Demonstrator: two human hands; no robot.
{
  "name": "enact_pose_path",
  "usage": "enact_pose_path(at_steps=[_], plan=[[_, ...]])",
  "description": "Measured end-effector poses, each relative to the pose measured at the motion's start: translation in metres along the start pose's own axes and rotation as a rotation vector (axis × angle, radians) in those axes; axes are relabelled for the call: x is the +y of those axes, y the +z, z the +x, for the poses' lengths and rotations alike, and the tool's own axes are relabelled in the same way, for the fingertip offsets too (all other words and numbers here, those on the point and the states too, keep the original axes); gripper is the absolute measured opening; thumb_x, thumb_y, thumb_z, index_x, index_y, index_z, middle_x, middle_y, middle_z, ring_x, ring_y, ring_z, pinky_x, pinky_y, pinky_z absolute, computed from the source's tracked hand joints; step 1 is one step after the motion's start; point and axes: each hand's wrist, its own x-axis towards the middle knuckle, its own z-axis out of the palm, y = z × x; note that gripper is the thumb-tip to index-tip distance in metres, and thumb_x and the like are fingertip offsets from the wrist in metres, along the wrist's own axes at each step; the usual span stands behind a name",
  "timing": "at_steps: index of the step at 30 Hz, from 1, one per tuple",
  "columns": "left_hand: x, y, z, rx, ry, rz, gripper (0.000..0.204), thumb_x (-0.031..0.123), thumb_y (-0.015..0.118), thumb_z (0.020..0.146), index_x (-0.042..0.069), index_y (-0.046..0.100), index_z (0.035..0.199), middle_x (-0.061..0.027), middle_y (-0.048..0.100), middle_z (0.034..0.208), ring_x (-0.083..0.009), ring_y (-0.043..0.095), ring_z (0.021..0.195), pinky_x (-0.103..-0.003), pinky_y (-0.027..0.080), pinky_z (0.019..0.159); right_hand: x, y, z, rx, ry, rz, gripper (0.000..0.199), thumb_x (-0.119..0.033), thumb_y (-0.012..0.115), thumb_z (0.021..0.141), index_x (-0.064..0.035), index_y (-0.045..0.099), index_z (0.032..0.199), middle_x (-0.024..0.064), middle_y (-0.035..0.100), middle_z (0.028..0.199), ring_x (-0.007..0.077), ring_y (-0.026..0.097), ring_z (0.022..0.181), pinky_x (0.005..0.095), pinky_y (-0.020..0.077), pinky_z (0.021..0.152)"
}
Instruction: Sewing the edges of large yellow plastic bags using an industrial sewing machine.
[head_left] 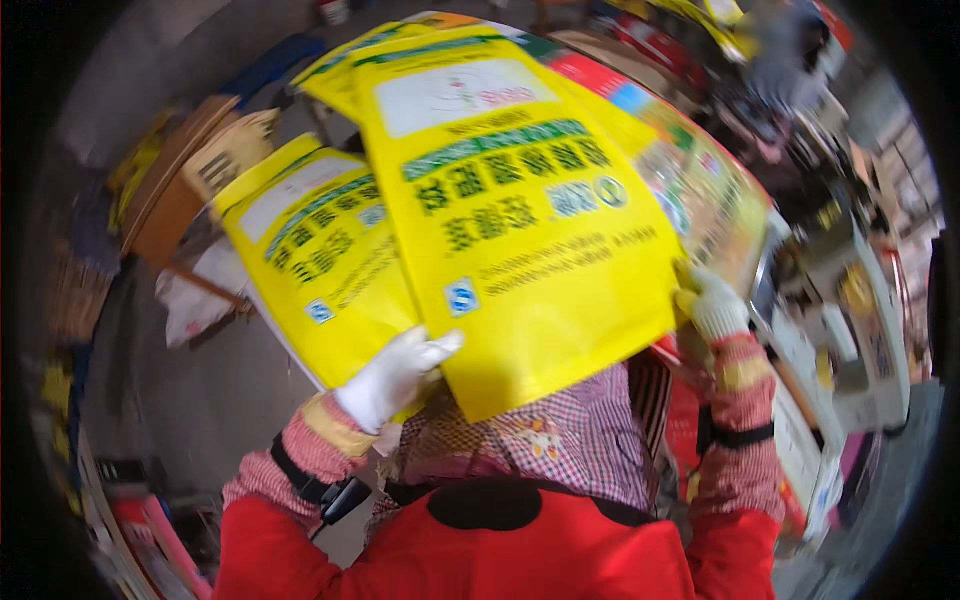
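A large flat yellow bag (560, 330) with green and black print is held up in front of me, tilted, its lower edge toward my body. My right hand (712, 302), in a white knitted glove, grips its lower right corner, with the fingers partly behind the bag. At the lower left edge, my left hand (395, 375), also gloved in white, closes on the same bag; its fingertips are partly hidden. A second yellow bag (300, 275) of the same kind lies beneath and to the left, and another yellow bag (335, 75) shows behind at the top.
Under the bags, a table with a colourful printed cover (715, 190) stretches to the right. Beside it stands a pale machine (850, 330). Cardboard (185, 180) and a white sack (205, 290) are at left. Another person (775, 80) is at the far right.
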Motion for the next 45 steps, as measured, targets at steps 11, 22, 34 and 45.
enact_pose_path(at_steps=[11, 22, 34, 45], plan=[[-0.059, 0.032, -0.005, 0.093, 0.039, -0.168, 0.045, 0.03, 0.041, 0.095, 0.001, 0.04, 0.129, -0.0076, 0.052, 0.123, -0.0175, 0.047, 0.115, -0.031, 0.036, 0.097, 0.013, 0.018, 0.027, 0.025, -0.078, 0.292, 0.046, 0.0, 0.052, 0.078, 0.0027, 0.048, 0.124, 0.0129, 0.056, 0.12, 0.0197, 0.052, 0.111, 0.0256, 0.0388, 0.092], [0.085, -0.011, -0.066, 0.306, 0.48, -0.113, 0.029, 0.02, 0.053, 0.091, -0.001, 0.054, 0.11, -0.0042, 0.061, 0.09, -0.0103, 0.056, 0.078, -0.026, 0.046, 0.071, -0.112, 0.072, 0.089, -0.046, -0.308, 0.121, 0.041, -0.012, 0.053, 0.08, -0.0046, 0.053, 0.12, 0.0142, 0.059, 0.115, 0.0268, 0.055, 0.108, 0.0326, 0.0421, 0.091], [-0.101, -0.06, -0.102, 0.673, 0.005, 0.027, 0.033, 0.028, 0.048, 0.09, -0.002, 0.06, 0.095, -0.0055, 0.062, 0.074, -0.0129, 0.056, 0.056, -0.027, 0.045, 0.047, -0.23, 0.178, 0.07, -0.253, -0.182, -0.567, 0.026, -0.018, 0.039, 0.09, -0.0116, 0.058, 0.106, 0.0092, 0.062, 0.106, 0.0281, 0.061, 0.094, 0.0402, 0.0502, 0.073], [-0.058, -0.038, -0.063, 0.873, 0.01, 1.663, 0.044, 0.032, 0.075, 0.058, 0.006, 0.059, 0.089, -0.0126, 0.056, 0.098, -0.0345, 0.053, 0.088, -0.043, 0.045, 0.072, -0.129, 0.204, 0.069, -0.295, -0.368, -0.601, 0.033, -0.017, 0.044, 0.082, 0.0053, 0.062, 0.098, 0.0269, 0.061, 0.094, 0.0422, 0.058, 0.085, 0.0553, 0.0441, 0.076]])
